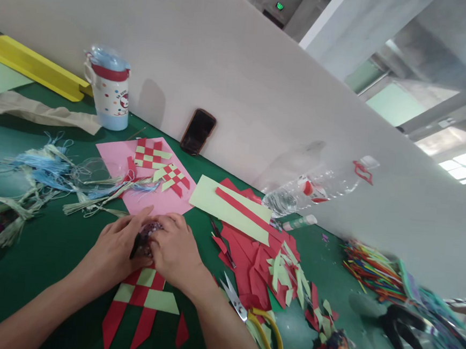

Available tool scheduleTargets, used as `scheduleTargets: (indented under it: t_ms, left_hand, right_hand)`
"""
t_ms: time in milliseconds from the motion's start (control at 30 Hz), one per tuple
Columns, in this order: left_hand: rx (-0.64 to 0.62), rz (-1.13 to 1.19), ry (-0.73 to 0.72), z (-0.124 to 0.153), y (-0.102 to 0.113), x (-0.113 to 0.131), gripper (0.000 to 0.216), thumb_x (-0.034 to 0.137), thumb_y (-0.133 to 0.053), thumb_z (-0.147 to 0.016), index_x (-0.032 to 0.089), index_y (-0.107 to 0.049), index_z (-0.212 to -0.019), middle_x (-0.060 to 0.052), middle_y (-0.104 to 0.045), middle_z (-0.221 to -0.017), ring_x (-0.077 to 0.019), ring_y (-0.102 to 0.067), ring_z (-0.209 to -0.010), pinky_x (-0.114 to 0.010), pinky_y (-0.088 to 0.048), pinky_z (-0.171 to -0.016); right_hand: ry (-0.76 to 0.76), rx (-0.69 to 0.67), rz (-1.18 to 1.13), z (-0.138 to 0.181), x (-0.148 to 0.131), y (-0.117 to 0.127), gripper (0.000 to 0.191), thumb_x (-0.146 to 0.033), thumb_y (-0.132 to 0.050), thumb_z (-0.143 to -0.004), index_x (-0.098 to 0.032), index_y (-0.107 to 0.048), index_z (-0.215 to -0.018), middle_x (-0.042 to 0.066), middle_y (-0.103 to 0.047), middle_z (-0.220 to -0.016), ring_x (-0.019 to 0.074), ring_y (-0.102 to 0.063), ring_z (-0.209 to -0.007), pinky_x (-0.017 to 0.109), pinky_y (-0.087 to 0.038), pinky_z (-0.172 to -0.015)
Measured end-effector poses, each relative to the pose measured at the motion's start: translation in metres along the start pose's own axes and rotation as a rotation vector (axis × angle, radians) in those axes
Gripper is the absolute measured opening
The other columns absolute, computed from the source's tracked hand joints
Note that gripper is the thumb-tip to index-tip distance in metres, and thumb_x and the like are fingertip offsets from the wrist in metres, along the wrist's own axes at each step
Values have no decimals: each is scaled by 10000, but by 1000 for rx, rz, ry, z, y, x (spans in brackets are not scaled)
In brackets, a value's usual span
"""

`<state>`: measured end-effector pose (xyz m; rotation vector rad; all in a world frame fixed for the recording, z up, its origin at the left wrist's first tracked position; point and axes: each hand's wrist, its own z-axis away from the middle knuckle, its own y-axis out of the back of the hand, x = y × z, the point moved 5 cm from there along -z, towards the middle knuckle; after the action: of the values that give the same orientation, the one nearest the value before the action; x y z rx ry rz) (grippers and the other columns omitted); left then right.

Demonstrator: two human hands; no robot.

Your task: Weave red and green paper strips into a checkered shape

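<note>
My left hand and my right hand meet over a small dark, speckled object that both grip; I cannot make out what it is. Both hands rest on the top of a woven piece of red and pale green paper strips lying on the green table. The strips' loose red ends fan out toward me. A pink sheet just beyond my hands carries two smaller woven pieces.
Yellow-handled scissors lie right of my right forearm. Red and green paper scraps, a fallen clear bottle, a glue stick, a phone against the white wall, a lidded cup, and tangled straw-like strands surround me.
</note>
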<state>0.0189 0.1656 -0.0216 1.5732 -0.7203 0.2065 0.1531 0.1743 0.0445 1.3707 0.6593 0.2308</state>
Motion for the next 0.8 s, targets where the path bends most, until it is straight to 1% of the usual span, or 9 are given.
scheduleTargets:
  t_ms: [100, 167, 300, 400, 533, 700, 800]
  left_hand:
    - [-8, 4, 17, 0, 0, 0, 985, 299, -680, -834, 287, -103, -1632, -120, -662, -1417, -367, -580, -1333, -498, -464, -1025]
    - [-10, 7, 21, 0, 0, 0, 975, 301, -673, -837, 280, -111, -1632, -124, -660, -1419, -367, -577, -1336, -499, -461, -1027]
    - [-18, 5, 31, -1, 0, 0, 965, 287, -672, -826, 269, -137, -1629, -135, -677, -1386, -376, -575, -1338, -501, -466, -1016]
    - [-15, 14, 35, -1, -1, 0, 976, 279, -682, -803, 286, -155, -1624, -122, -668, -1409, -374, -569, -1347, -502, -460, -1025]
    - [-13, 25, 34, -1, -1, -1, 913, 294, -677, -812, 295, -213, -1598, -108, -653, -1436, -368, -560, -1355, -498, -450, -1032]
    - [-33, 35, 24, -1, -1, 0, 929, 288, -681, -828, 288, -168, -1603, -110, -637, -1457, -369, -552, -1353, -510, -443, -1031]
    - [-29, 24, 23, -1, -1, -1, 926, 301, -692, -828, 289, -186, -1603, -108, -643, -1451, -375, -552, -1356, -510, -444, -1031]
  right_hand:
    - [-26, 29, -100, 1, 6, 0, 178, -193, -597, -1008, -171, -773, -1002, 83, -675, -1365, 265, -496, -1331, 414, -444, -1097]
    - [-25, 71, -134, 1, 8, 1, 166, -164, -611, -1001, -172, -776, -978, 89, -683, -1351, 244, -515, -1304, 400, -428, -1109]
    - [-9, 139, -160, 1, 9, 5, 186, -96, -609, -993, -177, -774, -964, 78, -724, -1282, 196, -565, -1243, 362, -413, -1100]
    - [-33, 172, -194, 3, 11, 8, 179, -101, -614, -998, -180, -774, -982, 71, -742, -1244, 184, -594, -1215, 357, -417, -1087]
    - [-44, 167, -224, 4, 11, 8, 206, -92, -599, -1002, -202, -773, -994, 58, -748, -1219, 188, -620, -1200, 374, -425, -1064]
    - [41, 115, -154, 2, 5, 1, 205, -81, -608, -985, -188, -782, -969, 53, -751, -1236, 183, -631, -1183, 365, -405, -1048]
    - [28, 137, -184, 2, 6, 3, 169, -99, -652, -976, -198, -788, -954, 40, -767, -1159, 175, -651, -1125, 348, -411, -1026]
